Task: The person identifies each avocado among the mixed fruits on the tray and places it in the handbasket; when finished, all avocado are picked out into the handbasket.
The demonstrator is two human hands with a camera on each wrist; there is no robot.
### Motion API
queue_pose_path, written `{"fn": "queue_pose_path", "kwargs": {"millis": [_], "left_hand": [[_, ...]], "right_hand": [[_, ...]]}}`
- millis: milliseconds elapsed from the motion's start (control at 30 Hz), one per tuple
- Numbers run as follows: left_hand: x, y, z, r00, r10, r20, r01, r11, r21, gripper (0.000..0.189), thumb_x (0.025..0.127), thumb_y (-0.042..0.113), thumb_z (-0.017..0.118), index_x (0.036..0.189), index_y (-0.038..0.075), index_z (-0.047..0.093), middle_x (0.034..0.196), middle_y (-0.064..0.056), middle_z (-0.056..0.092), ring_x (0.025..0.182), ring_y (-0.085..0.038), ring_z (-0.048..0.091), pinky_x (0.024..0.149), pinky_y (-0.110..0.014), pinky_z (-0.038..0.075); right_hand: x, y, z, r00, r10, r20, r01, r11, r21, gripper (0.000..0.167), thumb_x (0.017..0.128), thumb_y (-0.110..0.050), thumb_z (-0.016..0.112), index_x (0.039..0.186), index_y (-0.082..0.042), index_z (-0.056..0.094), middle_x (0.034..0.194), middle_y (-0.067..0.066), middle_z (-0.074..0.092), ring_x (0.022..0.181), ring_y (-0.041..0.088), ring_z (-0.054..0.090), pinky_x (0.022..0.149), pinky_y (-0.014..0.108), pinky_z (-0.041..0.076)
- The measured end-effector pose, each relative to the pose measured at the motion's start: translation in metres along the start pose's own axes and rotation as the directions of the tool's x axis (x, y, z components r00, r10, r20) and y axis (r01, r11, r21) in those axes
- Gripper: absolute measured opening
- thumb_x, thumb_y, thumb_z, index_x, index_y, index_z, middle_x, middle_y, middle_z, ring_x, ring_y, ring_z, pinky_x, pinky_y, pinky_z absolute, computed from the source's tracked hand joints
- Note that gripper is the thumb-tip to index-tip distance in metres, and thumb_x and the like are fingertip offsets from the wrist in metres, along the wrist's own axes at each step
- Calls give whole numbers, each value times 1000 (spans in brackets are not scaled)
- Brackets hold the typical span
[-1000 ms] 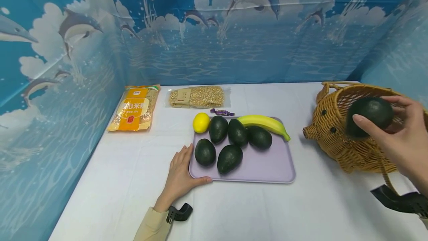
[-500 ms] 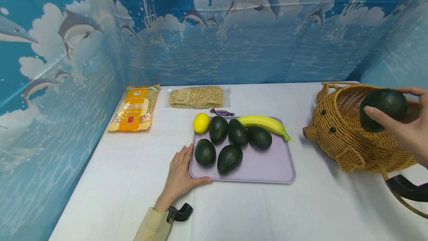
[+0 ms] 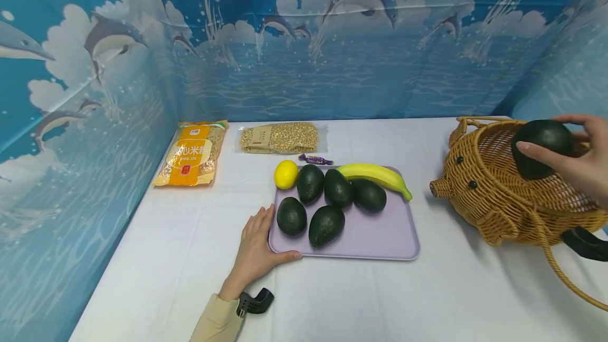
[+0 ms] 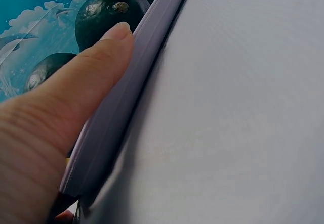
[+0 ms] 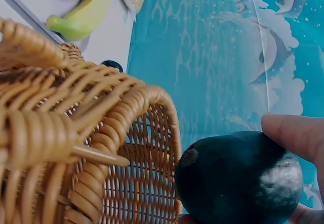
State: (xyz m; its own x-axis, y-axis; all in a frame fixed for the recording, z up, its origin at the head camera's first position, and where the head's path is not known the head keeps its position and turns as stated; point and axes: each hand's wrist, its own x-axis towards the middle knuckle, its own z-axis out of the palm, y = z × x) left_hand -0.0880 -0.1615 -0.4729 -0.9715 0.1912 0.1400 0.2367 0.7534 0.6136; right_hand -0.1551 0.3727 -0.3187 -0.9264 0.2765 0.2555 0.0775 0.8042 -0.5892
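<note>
My right hand [image 3: 586, 154] grips a dark green avocado [image 3: 542, 148] over the open mouth of a pig-shaped wicker basket [image 3: 508, 215]. In the right wrist view the avocado [image 5: 238, 178] is pinched between thumb and fingers beside the basket's woven rim [image 5: 114, 128]. My left hand [image 3: 258, 249] rests at the near left corner of a lilac tray [image 3: 380, 236], thumb along its front edge and fingers by its left side. On the tray lie several avocados [image 3: 326, 226], a banana [image 3: 377, 174] and a lemon [image 3: 286, 174]. The left wrist view shows the thumb [image 4: 96, 64] on the tray's rim.
Behind the tray are a purple-wrapped candy [image 3: 315, 160] and a clear bag of grain [image 3: 280, 138]. An orange-labelled bag [image 3: 192, 153] lies at the back left. The basket's rope handle [image 3: 560, 273] loops down onto the white tablecloth. A dolphin-print curtain [image 3: 304, 67] encloses the table.
My right hand has carried the avocado right and slightly back, from the basket's near side to over its opening. The rope handle has swung down to the right. My left hand stays put.
</note>
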Motion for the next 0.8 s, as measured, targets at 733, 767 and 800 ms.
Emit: {"fn": "queue_pose_path", "kwargs": {"millis": [733, 767, 800], "left_hand": [[0, 0, 0, 1000, 8, -4, -8, 1000, -2, 119, 61, 63, 79, 150, 5, 24, 151, -17, 29, 140, -30, 18, 113, -48, 8], [0, 0, 1, 1000, 9, -4, -9, 1000, -3, 119, 61, 63, 79, 150, 5, 25, 151, -17, 29, 140, -31, 18, 112, -48, 8], [0, 0, 1, 1000, 8, -4, -8, 1000, -4, 119, 62, 63, 79, 150, 5, 25, 151, -17, 29, 140, -31, 18, 112, -48, 8]], "right_hand": [[26, 3, 1, 973, 82, 214, -67, 995, -78, 91, 90, -46, 58, 149, 0, 7, 90, 34, 46, 66, 39, 49, 51, 44, 40], [26, 2, 1, 972, 89, 218, -73, 994, -83, 91, 90, -47, 57, 149, 0, 7, 90, 34, 45, 68, 41, 49, 53, 46, 41], [25, 0, 0, 969, 93, 228, -77, 994, -77, 91, 90, -46, 57, 148, 3, 6, 92, 37, 44, 71, 45, 49, 55, 48, 41]]}}
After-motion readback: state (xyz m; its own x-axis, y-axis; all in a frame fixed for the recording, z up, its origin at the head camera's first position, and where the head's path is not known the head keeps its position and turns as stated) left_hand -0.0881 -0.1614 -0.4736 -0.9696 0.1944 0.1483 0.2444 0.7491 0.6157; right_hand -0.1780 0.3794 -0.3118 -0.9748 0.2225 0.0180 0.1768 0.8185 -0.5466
